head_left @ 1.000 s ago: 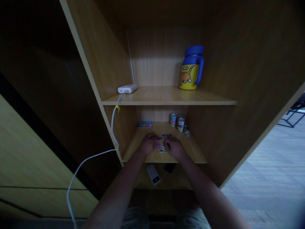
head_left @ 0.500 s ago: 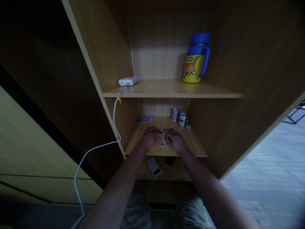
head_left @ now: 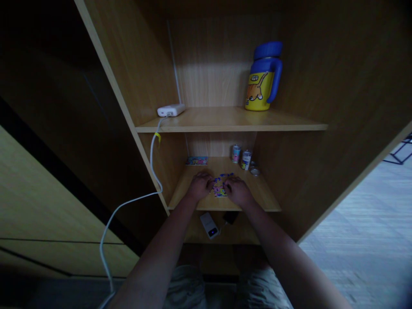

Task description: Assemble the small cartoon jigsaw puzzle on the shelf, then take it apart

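Note:
On the middle shelf lies a partly joined jigsaw puzzle [head_left: 220,191] with pink, yellow and blue cartoon printing. Loose blue-edged puzzle pieces [head_left: 226,174] lie just behind it. My left hand [head_left: 201,186] is at the puzzle's left edge, fingers curled together; what they hold, if anything, is too small to make out. From the right, my right hand [head_left: 238,190] reaches over the puzzle's right edge with thumb and fingers drawn in. Its fingertips partly cover the pieces there, and I cannot tell what is between them.
Two small printed cans [head_left: 246,160] and round metal lids [head_left: 255,171] stand back right; a flat colourful picture card [head_left: 197,161] lies back left. Above are a blue-yellow jug [head_left: 260,83] and a white box [head_left: 171,110] with a hanging cable [head_left: 128,200]. A power bank [head_left: 209,225] lies below.
My left hand has shifted slightly at the puzzle's left edge, with its fingers curled in more. My right hand stays almost where it was. The view has tilted slightly.

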Motion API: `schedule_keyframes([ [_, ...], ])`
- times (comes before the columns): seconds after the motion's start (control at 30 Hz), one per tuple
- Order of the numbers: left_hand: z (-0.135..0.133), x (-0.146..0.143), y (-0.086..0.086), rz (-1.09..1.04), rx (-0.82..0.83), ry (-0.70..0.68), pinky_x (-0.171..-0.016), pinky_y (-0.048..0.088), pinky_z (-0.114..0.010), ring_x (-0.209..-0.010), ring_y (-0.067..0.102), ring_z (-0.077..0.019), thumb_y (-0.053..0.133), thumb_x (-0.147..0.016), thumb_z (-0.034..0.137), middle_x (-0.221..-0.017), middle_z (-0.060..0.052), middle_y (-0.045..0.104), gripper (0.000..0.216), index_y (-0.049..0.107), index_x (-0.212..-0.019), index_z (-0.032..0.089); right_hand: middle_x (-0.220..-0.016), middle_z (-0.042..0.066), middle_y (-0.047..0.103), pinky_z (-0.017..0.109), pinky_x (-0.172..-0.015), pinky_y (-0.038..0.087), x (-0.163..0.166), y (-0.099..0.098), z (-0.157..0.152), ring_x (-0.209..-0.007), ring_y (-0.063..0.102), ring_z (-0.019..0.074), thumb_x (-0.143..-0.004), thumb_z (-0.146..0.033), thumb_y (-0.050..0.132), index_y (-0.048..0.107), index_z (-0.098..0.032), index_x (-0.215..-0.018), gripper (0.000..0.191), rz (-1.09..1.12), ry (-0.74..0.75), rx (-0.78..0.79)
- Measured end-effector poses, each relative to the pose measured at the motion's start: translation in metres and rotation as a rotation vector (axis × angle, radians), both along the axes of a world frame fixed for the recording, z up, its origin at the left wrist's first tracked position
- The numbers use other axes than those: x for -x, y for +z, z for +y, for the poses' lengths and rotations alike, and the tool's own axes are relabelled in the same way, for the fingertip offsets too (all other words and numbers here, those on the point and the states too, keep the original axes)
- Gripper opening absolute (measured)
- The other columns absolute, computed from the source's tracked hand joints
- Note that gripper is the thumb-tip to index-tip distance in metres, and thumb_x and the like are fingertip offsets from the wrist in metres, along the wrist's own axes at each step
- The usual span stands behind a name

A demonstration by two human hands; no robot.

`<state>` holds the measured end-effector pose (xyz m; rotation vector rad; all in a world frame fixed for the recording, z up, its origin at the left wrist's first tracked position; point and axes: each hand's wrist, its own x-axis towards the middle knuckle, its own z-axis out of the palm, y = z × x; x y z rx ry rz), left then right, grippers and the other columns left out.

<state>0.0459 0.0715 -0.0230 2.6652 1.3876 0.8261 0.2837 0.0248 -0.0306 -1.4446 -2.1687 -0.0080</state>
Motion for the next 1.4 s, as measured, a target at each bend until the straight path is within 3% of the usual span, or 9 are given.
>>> schedule_keyframes([
  [0.17,0.002,0.001,0.0,-0.012,-0.002,0.004,-0.107,0.053,-0.047,-0.111,0.068,-0.0294,0.067,-0.095,0.025,-0.11,-0.009,0.079,0.015,0.082,-0.097,0.024,-0.124,0.01,0.078,0.042,-0.11,0.045,0.001,0.002,-0.002,-0.119,0.064,0.0277,-0.105,-0.029,0.061,0.078,-0.023,-0.114,0.02,-0.02,0.048,-0.01],
  [0.37,0.004,0.001,0.001,-0.017,0.006,-0.007,-0.105,0.054,-0.045,-0.109,0.07,-0.0269,0.063,-0.093,0.015,-0.106,-0.005,0.08,0.024,0.083,-0.098,0.027,-0.151,0.007,0.069,0.046,-0.12,0.039,0.011,0.007,0.003,-0.141,0.056,0.0268,-0.109,-0.031,0.057,0.075,-0.027,-0.132,0.029,-0.052,0.189,-0.026],
  [0.57,0.006,0.001,-0.004,-0.004,0.008,-0.019,-0.109,0.053,-0.048,-0.12,0.069,-0.0284,0.058,-0.097,0.013,-0.124,-0.005,0.08,0.035,0.083,-0.114,0.03,-0.132,0.008,0.077,0.043,-0.117,0.041,0.018,0.009,0.011,-0.13,0.061,0.0255,-0.11,-0.031,0.056,0.079,-0.024,-0.12,0.026,-0.062,0.227,-0.01],
  [1.03,0.009,0.0,-0.008,-0.035,0.03,0.03,-0.117,0.047,-0.054,-0.131,0.062,-0.0314,0.059,-0.102,0.025,-0.137,-0.008,0.075,0.027,0.082,-0.117,0.026,-0.139,0.007,0.075,0.045,-0.117,0.043,0.014,-0.002,0.013,-0.132,0.06,0.0275,-0.106,-0.028,0.062,0.081,-0.027,-0.129,0.029,-0.045,0.258,-0.035],
  [1.4,0.008,0.003,-0.003,-0.142,0.052,-0.062,-0.105,0.054,-0.042,-0.105,0.07,-0.0249,0.067,-0.096,0.023,-0.102,-0.005,0.079,0.016,0.078,-0.108,0.026,-0.132,0.008,0.077,0.048,-0.116,0.045,0.012,-0.01,0.019,-0.127,0.062,0.0279,-0.106,-0.026,0.062,0.08,-0.028,-0.13,0.03,-0.023,0.333,-0.098],
])
